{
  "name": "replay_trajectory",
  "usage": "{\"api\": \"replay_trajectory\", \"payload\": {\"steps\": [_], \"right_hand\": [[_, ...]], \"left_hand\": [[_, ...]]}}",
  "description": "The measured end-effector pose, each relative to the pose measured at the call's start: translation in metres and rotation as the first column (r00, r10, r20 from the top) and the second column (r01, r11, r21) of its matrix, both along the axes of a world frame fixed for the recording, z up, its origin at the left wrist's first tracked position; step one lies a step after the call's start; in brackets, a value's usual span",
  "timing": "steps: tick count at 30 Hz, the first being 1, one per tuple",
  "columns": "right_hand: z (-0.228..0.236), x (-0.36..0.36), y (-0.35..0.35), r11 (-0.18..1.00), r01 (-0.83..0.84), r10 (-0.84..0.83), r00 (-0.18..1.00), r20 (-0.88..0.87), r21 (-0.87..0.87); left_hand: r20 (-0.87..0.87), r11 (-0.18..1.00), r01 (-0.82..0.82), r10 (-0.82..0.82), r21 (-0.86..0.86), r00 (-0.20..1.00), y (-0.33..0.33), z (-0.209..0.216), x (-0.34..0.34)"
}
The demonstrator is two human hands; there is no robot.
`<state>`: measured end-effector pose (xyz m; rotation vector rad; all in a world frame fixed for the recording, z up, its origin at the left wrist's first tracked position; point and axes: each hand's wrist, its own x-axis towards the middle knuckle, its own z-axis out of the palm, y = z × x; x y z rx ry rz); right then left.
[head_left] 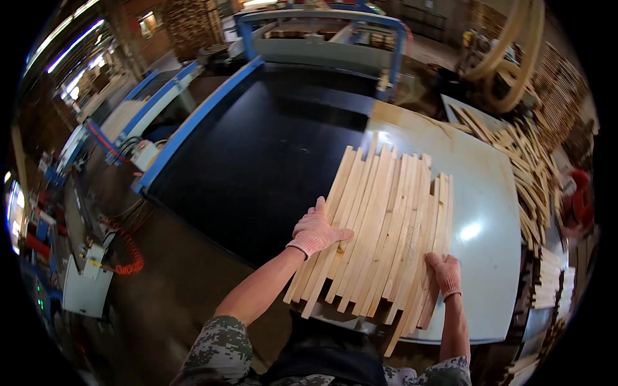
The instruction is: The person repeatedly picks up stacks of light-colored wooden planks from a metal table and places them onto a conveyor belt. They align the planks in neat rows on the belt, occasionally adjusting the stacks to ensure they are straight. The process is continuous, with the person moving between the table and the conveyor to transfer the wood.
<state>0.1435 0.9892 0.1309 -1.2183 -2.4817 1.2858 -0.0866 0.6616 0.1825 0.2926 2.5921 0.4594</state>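
Strips of pale wood (pixel 376 225), laid side by side in one flat layer, mostly on the smooth grey table (pixel 483 193) in front of the body, ends staggered, one reaching nearer than the rest. Left hand (pixel 315 233) in a pinkish knit glove, spread wide at the left edge, thumb across the top, fingers pointing forward. Right hand (pixel 445 273), gloved alike, curled in at the right edge, toward the near end; cannot tell how firm the hold, with the fingertips out of sight. Set on opposite sides probably to press the layer together and keep the loose pieces from fanning apart; laid lengthwise away from the body perhaps for easy reach to both long edges.

Beyond and to the left, a broad black bed (pixel 257 148) bordered by a blue rail (pixel 193 128), with a blue frame (pixel 322 13) across the far end. To the right, a loose heap of thin sticks (pixel 515 170) crowding the table's edge, likely limiting any sideways swing there, then a red container (pixel 578 202) and, farther back, a thick hose (pixel 533 45). At far left, a coiled red cable (pixel 133 262), well apart from both hands.
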Motion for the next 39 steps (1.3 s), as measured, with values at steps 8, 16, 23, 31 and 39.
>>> {"api": "replay_trajectory", "payload": {"steps": [8,16,23,31,39], "right_hand": [[0.010,-0.173,-0.156,0.973,-0.218,0.214,0.975,-0.058,-0.080],[0.001,-0.344,-0.342,0.906,-0.404,0.381,0.908,-0.173,-0.126],[-0.010,-0.485,-0.507,0.900,-0.435,0.433,0.899,-0.069,-0.023],[0.004,-0.447,-0.520,0.891,-0.434,0.401,0.890,-0.216,-0.133],[-0.043,-0.237,-0.535,0.240,-0.716,0.470,0.677,-0.567,-0.655]], "left_hand": [[-0.007,0.992,-0.122,0.121,-0.042,0.993,-0.161,0.004,-0.147],[-0.444,0.977,-0.081,-0.016,-0.199,0.896,-0.319,-0.030,-0.260],[-0.524,0.954,-0.187,0.039,-0.234,0.851,-0.474,-0.040,-0.372],[-0.694,0.980,-0.122,-0.021,-0.157,0.720,-0.505,-0.067,-0.399],[-0.687,0.925,0.185,0.103,0.333,0.719,-0.441,-0.092,-0.392]]}}
